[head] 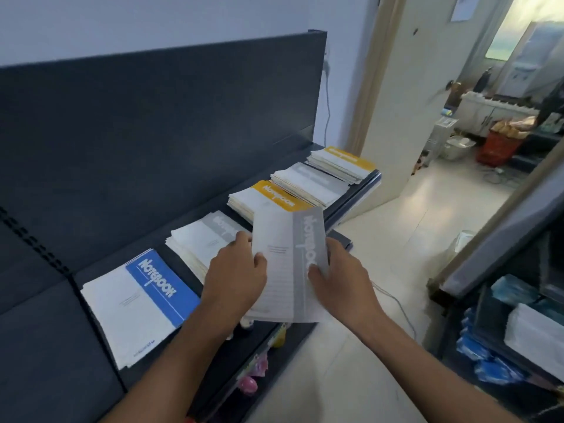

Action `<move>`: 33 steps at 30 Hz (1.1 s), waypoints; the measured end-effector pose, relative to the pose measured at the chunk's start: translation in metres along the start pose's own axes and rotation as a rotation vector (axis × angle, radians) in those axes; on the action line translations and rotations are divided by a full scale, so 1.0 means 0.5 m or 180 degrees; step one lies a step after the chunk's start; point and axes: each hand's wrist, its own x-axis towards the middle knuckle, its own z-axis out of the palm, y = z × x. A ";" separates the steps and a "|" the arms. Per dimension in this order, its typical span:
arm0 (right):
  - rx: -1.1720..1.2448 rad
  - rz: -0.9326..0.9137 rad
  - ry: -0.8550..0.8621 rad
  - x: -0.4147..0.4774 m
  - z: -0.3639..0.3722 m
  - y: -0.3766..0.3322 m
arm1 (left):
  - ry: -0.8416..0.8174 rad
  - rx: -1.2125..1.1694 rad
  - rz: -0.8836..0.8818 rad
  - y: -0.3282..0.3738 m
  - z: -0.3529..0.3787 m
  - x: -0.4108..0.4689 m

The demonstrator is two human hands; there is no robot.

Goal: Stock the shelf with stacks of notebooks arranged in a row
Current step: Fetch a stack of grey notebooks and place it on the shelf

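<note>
Gripping a grey notebook (290, 264) from both sides, I have my left hand (236, 276) clamped on its left edge, thumb on the white part of the cover, and my right hand (338, 273) closed on its right edge, thumb pressed onto the grey band. The notebook is raised above the front lip of the shelf (171, 239), tilted, its printed title running up the band away from me.

Just behind my left hand lies a grey stack (198, 239) on the shelf, partly hidden by my knuckles. To its left, nearer me, a blue notebook (137, 303) lies flat; how many lie under it I cannot tell. Beyond the held notebook the row carries on toward the shelf's far end: a yellow stack (259, 196), then another grey stack (308, 181), then a second yellow stack (341, 163) at the end. The stacks sit close beside one another, all angled alike.

Behind them rises the dark back panel (152, 117). Below the shelf's front edge I see small pink and yellow items (253, 374), too blurred to name. To the right is pale floor (381, 270) and an open doorway (457, 102).
</note>
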 end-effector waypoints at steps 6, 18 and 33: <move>-0.0016 -0.0320 -0.0174 0.110 0.028 -0.007 | 0.0365 -0.0147 -0.0207 -0.014 0.014 0.060; -0.0460 -0.0953 -0.0907 0.335 0.157 -0.099 | 0.0579 0.0043 -0.1307 -0.117 -0.002 0.180; -0.0873 -0.1551 -0.1821 0.412 0.269 -0.111 | 0.0490 0.0641 -0.2105 -0.146 0.009 0.180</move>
